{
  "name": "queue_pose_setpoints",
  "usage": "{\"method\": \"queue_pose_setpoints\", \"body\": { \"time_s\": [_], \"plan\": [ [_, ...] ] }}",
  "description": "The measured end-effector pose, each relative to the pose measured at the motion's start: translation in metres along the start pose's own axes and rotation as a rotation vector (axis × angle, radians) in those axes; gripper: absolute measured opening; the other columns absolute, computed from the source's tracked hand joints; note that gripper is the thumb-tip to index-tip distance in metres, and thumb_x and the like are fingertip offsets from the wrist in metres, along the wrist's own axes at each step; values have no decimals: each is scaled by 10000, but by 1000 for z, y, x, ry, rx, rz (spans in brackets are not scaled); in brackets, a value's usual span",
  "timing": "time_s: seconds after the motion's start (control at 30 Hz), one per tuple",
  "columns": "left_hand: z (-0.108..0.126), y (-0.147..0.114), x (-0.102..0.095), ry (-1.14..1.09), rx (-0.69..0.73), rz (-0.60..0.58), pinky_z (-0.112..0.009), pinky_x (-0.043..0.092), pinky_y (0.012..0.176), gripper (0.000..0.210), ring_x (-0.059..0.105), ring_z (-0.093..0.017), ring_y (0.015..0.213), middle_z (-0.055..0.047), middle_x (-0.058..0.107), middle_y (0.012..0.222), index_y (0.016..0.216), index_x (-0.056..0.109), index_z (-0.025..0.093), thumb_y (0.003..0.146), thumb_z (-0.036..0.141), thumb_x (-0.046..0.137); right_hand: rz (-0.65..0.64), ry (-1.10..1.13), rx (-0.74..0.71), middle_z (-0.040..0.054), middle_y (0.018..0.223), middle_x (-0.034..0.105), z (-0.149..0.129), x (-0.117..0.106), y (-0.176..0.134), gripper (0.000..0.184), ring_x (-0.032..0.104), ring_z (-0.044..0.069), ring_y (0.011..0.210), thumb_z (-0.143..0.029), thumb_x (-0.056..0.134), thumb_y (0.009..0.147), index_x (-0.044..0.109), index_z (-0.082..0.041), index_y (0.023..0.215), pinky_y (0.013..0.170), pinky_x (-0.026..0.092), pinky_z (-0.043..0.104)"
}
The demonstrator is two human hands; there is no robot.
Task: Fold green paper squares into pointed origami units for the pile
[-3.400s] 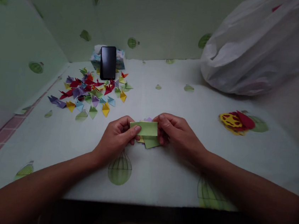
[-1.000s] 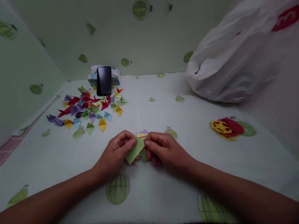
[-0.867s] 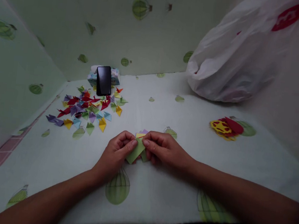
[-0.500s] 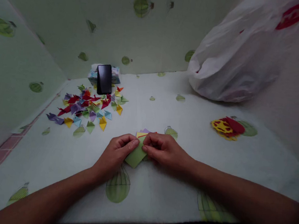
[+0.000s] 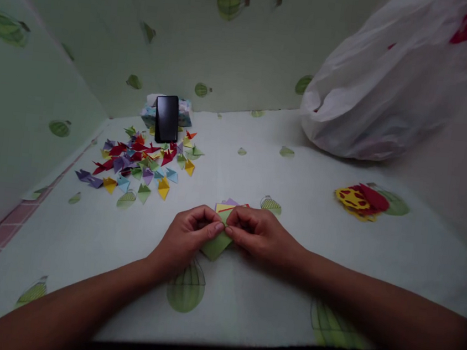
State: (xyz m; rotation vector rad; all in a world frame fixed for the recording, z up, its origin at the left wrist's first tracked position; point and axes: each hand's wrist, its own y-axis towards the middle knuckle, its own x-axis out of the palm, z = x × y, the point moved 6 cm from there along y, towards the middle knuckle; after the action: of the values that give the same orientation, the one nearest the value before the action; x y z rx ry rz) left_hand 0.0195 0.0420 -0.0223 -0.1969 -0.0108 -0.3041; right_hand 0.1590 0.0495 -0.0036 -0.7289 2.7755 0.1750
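A small green sheet of paper [image 5: 216, 246] is pinched between my two hands at the front middle of the table. My left hand [image 5: 191, 232] grips its left side, thumb on top. Across from it, my right hand [image 5: 257, 230] closes thumb and fingers on the right side, and the two thumb tips nearly meet. Part of the green paper is hidden under the fingers. Just behind lie coloured paper sheets [image 5: 224, 207] in yellow, purple and red, partly covered by my hands.
Several folded paper pieces [image 5: 147, 163] spread over the left of the table. Behind them a black phone [image 5: 167, 119] leans on a tissue box [image 5: 185, 113]. At right lie red and yellow paper cutouts [image 5: 360, 200], with a big white plastic bag [image 5: 375, 101] at the back right.
My left thumb has moved right along the green paper, closer to my right thumb. The whole view has shifted slightly.
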Motion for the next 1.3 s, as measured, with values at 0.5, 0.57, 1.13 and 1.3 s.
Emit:
{"method": "queue_pose_setpoints", "body": {
  "time_s": [0.5,0.57,1.13,1.3],
  "plan": [
    [6,-1,1,124,12,-70,-193,374,549,207,479,-76,596,23,574,678,773,640,139,831,334,674,61,92,36,-51,531,490,0,-7,-2,207,433,76,466,-281,580,880,547,-170,708,452,326,211],
    [4,-1,0,100,-52,-68,-187,375,511,224,487,-72,545,33,561,631,753,617,142,827,346,675,109,100,70,-57,514,492,0,-11,-3,205,446,76,442,-292,572,890,545,-174,724,437,335,208],
    [16,0,-5,252,59,-50,-194,368,496,218,468,-84,550,17,558,632,737,641,142,796,348,680,77,200,160,-68,498,511,6,-8,-4,235,447,62,400,-364,610,881,525,-183,757,407,337,189],
    [14,0,-7,145,13,4,-198,352,476,242,431,-75,506,38,520,607,714,602,152,800,366,676,26,399,168,-46,600,587,10,-3,-1,255,550,82,470,-374,687,821,523,-181,850,459,419,206]
  ]
}}
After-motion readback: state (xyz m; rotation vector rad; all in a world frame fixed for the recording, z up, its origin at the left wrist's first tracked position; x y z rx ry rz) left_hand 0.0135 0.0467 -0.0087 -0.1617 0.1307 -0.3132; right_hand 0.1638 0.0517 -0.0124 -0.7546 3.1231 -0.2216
